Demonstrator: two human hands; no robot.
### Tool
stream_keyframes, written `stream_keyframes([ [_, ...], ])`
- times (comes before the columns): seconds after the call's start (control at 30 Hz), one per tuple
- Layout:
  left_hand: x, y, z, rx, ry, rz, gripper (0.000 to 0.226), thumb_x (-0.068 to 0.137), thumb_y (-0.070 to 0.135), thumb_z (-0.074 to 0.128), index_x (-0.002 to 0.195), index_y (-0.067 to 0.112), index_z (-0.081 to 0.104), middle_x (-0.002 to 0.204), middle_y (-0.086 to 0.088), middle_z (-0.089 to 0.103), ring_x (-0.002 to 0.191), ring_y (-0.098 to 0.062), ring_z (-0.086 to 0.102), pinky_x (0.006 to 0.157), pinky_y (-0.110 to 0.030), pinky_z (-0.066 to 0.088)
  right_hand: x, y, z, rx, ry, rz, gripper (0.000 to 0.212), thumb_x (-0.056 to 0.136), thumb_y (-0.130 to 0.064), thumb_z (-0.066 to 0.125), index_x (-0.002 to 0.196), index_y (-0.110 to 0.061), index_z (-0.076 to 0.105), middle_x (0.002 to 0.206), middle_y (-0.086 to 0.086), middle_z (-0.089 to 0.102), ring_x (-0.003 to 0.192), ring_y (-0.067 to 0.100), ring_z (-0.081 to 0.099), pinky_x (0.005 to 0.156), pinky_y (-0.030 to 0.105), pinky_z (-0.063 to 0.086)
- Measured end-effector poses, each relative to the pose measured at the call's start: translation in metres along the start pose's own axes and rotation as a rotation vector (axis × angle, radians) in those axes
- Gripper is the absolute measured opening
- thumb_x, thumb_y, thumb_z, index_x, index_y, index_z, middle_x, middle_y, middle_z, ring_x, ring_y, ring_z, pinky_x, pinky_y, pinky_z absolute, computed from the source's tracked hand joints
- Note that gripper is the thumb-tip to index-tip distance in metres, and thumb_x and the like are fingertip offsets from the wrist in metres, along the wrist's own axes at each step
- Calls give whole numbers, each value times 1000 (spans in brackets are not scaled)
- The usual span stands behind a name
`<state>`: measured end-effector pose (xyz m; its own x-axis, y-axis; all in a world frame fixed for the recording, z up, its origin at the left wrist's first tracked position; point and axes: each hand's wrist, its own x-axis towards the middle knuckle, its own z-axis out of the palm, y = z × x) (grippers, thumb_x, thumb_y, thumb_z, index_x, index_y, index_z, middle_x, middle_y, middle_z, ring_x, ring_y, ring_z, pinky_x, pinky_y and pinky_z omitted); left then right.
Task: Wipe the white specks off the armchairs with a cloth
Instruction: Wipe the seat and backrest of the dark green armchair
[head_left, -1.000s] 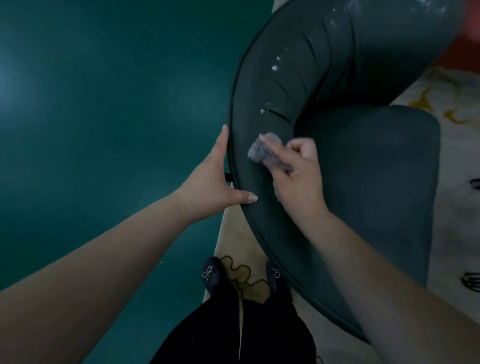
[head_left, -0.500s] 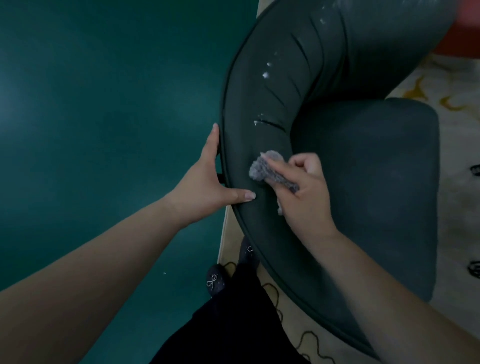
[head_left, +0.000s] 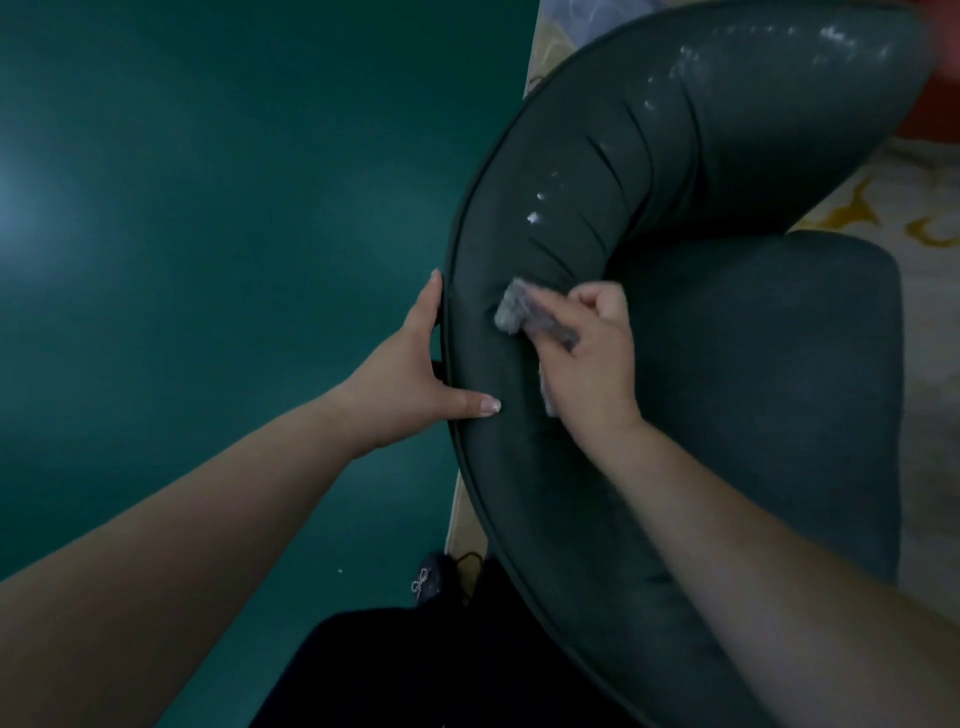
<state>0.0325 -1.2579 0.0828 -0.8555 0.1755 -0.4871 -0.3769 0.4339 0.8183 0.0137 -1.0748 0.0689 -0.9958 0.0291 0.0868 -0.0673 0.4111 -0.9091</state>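
A dark grey armchair (head_left: 597, 171) with a curved, padded backrest is seen from above, its seat cushion (head_left: 769, 374) lying to the right. A crumpled grey cloth (head_left: 524, 314) is pinched between the thumb and curled fingers of the right hand (head_left: 592, 353) and is pressed against the inner face of the backrest, just below a set of pleats in the upholstery. The outer edge of the backrest is braced by the left hand (head_left: 415, 379): its fingers are held straight along the piped rim, while the thumb is laid across the padding, near the cloth but apart from it. White specks (head_left: 535, 215) are scattered on the backrest farther along from the cloth, and a denser patch of them (head_left: 831, 36) is seen at the far right end of the backrest. A teal floor (head_left: 208, 234) is spread over the left half of the view. A pale rug with yellow patterning (head_left: 883, 208) is visible at the right, beyond the seat. At the near edge, dark trousers (head_left: 415, 670) and a dark shoe with a small bow (head_left: 431, 577) are seen.
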Motion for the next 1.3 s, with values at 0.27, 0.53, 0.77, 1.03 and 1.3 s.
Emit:
stream_keyframes([
  [0.27, 10, 9, -5, 32, 17, 36, 131, 63, 22, 88, 152, 31, -8, 136, 33, 27, 118, 20, 40, 102, -22, 42, -48, 10, -19, 76, -123, -20, 49, 86, -6, 67, 114, -47, 64, 95, -11, 39, 81, 11, 53, 75, 13, 45],
  [0.53, 19, 5, -11, 39, -7, 60, 133, 62, 25, 89, 152, 28, -10, 119, 50, 27, 113, 19, 46, 98, -13, 42, -2, -4, 6, 93, 100, 170, 31, 84, -5, 69, 106, -27, 70, 93, -9, 41, 81, -13, 51, 70, 0, 40],
  [0.77, 38, 9, -21, 9, -75, 108, 137, 57, 29, 91, 153, 27, -8, 149, 22, 29, 114, 25, 39, 87, 3, 35, -15, -6, 2, 72, 124, 263, 27, 84, -5, 69, 99, -27, 71, 97, -3, 49, 82, -14, 53, 74, 1, 39],
  [1.03, 67, 17, -46, 43, -157, 171, 139, 55, 33, 91, 150, 36, -11, 140, 29, 23, 99, 43, 23, 97, -11, 32, -34, -20, 6, 112, 190, 329, 31, 82, -12, 74, 97, -38, 66, 98, -7, 48, 84, -12, 56, 68, 1, 43],
  [1.3, 75, 28, -56, 140, -182, 249, 133, 60, 32, 89, 151, 35, -8, 150, 24, 21, 111, 32, 26, 94, -1, 27, -17, -32, 9, -15, 203, 463, 12, 85, -32, 70, 91, -22, 72, 99, 1, 65, 71, 5, 62, 52, 6, 44],
])
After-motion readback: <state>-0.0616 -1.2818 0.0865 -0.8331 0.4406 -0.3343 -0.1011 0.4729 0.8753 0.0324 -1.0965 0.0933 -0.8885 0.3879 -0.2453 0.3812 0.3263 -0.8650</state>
